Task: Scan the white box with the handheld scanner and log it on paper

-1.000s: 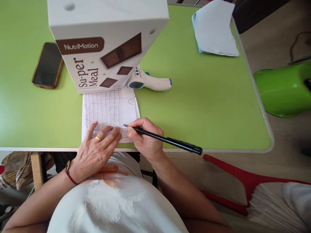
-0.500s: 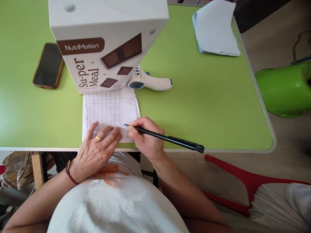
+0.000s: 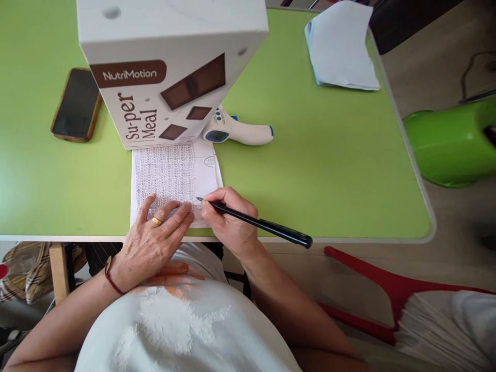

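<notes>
Sheets of paper (image 3: 207, 181) covered in dense small writing lie at the near edge of the green table. My left hand (image 3: 157, 237), with a gold ring, rests flat on their lower part, fingers spread. My right hand (image 3: 232, 219) grips a black pen (image 3: 267, 225) between thumb and fingers, its tip at the written lines just right of my left fingertips. A tall white box (image 3: 170, 82) marked NutriMotion stands over the far end of the sheets. Beside its lower right corner lies a white handheld thermometer (image 3: 242, 132) with a small screen.
A phone (image 3: 77, 106) in a brown case lies left of the box. Folded white paper (image 3: 343, 49) sits at the table's far right corner. Beyond the right edge are a green bin (image 3: 445, 147) and a red chair (image 3: 383, 287) with cloth on it.
My right hand and the pen have shifted slightly left, and the pen's rear end has swung left. My left hand stays on the paper.
</notes>
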The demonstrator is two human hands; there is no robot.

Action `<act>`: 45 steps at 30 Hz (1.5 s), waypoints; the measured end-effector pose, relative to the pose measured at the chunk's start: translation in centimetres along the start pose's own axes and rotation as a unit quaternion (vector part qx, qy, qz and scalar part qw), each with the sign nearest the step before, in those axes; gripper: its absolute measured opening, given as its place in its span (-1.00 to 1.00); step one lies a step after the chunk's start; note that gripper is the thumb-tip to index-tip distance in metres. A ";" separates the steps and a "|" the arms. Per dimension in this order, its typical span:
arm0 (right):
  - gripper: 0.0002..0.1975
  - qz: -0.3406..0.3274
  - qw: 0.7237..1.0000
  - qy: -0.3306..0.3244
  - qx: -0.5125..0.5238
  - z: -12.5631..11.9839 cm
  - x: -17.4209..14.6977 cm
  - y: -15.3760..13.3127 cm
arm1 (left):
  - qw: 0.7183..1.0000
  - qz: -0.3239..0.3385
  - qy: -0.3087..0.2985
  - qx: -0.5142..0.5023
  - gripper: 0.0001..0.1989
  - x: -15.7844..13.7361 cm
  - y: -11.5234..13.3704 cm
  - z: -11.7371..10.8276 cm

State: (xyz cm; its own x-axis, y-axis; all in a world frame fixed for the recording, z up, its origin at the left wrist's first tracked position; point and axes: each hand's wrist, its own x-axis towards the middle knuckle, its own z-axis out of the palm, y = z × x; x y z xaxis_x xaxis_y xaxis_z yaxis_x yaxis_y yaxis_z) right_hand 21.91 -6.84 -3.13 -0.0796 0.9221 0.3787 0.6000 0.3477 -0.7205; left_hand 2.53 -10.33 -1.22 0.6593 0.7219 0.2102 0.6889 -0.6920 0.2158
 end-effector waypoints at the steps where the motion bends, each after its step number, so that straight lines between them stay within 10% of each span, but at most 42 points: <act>1: -0.92 -0.002 1.000 0.001 -0.001 0.0 0.0 0.0 | 1.000 0.001 0.001 0.003 -0.60 0.0 0.0 0.0; 29: -0.90 -0.012 1.000 -0.004 0.017 -0.1 0.2 -0.1 | 1.000 0.006 -0.010 0.001 -0.56 0.0 -0.1 0.0; 45: -0.92 -0.027 0.995 0.100 0.012 -1.5 0.0 0.4 | 0.998 0.015 0.003 -0.064 -0.73 -0.1 -0.3 -0.9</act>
State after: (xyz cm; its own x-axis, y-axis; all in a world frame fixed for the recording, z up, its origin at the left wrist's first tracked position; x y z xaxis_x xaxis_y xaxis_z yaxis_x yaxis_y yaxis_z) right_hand 23.34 -6.95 -2.52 0.0496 0.8506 0.5234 0.5795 0.4023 -0.7088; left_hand 1.95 -10.21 -0.46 0.6773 0.7007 0.2242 0.6237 -0.7086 0.3300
